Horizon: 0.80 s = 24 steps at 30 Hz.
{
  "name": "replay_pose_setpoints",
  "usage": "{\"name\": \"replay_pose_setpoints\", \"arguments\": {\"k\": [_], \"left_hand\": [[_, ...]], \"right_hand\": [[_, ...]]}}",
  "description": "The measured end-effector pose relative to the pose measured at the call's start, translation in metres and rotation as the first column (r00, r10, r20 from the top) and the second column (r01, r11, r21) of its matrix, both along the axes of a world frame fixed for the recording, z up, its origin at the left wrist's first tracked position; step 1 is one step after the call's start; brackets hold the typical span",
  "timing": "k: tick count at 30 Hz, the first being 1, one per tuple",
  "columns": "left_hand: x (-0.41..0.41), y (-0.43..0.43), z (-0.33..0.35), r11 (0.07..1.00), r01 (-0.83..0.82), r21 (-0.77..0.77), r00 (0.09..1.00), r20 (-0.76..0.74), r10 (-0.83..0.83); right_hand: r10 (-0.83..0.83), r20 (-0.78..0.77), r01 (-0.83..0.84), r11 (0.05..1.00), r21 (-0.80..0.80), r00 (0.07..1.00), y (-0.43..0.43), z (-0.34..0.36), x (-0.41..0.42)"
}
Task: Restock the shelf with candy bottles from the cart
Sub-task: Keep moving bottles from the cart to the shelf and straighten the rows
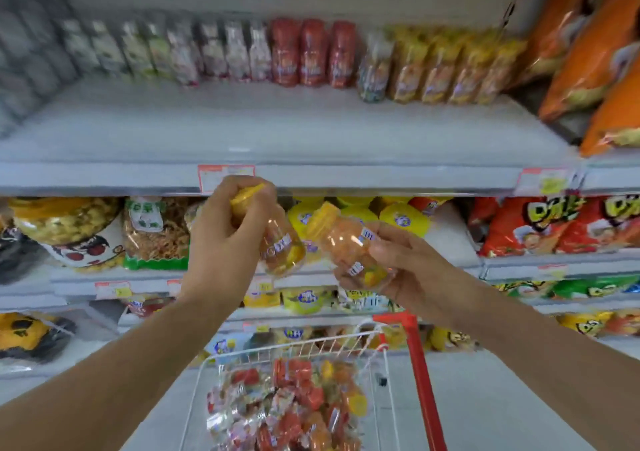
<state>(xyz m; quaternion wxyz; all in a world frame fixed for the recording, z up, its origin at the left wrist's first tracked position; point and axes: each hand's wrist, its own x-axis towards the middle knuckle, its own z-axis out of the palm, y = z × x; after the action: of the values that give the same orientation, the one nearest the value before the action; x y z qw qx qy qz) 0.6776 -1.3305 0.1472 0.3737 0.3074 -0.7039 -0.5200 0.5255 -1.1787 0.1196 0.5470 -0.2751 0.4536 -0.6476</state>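
Note:
My left hand [221, 239] grips a clear candy bottle [282, 246] by its yellow cap end, tilted. My right hand [398, 267] holds a second yellow-capped candy bottle [349, 246] from below and the side, also tilted. Both bottles are raised in front of the edge of the white shelf [277, 128]. At the back of that shelf stand rows of bottles, red ones [311, 52] in the middle and yellow ones [446, 66] to the right. Below my arms the white wire cart [375, 340] holds several more candy bottles [294, 405].
Orange snack bags [595, 52] hang at the upper right. The lower shelves carry snack bags [554, 225], jars and yellow-lidded tubs [401, 218]. The cart has a red handle post [422, 374]. The front half of the upper shelf is bare.

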Motion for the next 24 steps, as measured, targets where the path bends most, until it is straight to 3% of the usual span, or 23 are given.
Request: {"name": "replay_pose_setpoints", "arguments": {"k": [3,7,13,18,24], "left_hand": [[-0.042,0.005,0.043,0.993,0.062,-0.100,0.995,-0.073,-0.069],[-0.103,0.001,0.070,0.974,0.124,-0.188,0.985,-0.096,-0.143],[-0.182,0.000,0.073,0.955,0.145,-0.257,0.989,0.001,-0.150],[-0.227,0.000,0.059,0.951,0.187,-0.245,0.982,0.063,-0.177],[-0.260,0.000,0.048,0.943,0.270,-0.196,0.961,0.113,-0.252]], "right_hand": [[-0.020,-0.126,0.002,0.990,-0.140,0.992,0.011,0.041,-0.032],[-0.230,-0.246,0.171,0.956,-0.238,0.942,0.018,0.077,-0.084],[-0.489,-0.492,0.451,0.869,-0.203,0.721,0.024,0.087,-0.162],[-0.476,-0.658,0.546,0.830,-0.117,0.583,0.031,0.083,-0.207],[-0.333,-0.789,0.469,0.881,-0.064,0.517,0.030,0.077,-0.237]]}}
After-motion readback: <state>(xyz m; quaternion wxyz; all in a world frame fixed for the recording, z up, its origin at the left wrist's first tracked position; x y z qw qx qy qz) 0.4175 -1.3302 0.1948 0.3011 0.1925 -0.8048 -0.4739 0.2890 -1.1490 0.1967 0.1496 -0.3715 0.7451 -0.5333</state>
